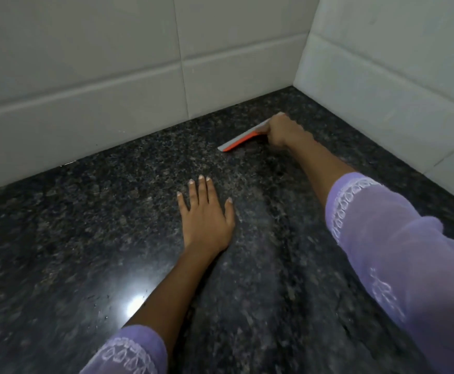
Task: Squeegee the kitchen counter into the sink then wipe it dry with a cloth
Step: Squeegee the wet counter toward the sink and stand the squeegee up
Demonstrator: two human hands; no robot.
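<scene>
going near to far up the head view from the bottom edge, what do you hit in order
left sleeve cuff → light glare on the counter → left hand flat on the counter → squeegee gripped by the right hand → tiled wall

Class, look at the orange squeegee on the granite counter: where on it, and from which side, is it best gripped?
Grip the squeegee at the middle of its back edge, from above and behind, as the right hand does now. The blade is long and thin with its working edge down on the counter, so a central grip probably spreads pressure evenly. The left hand lies flat, apart from it.
</scene>
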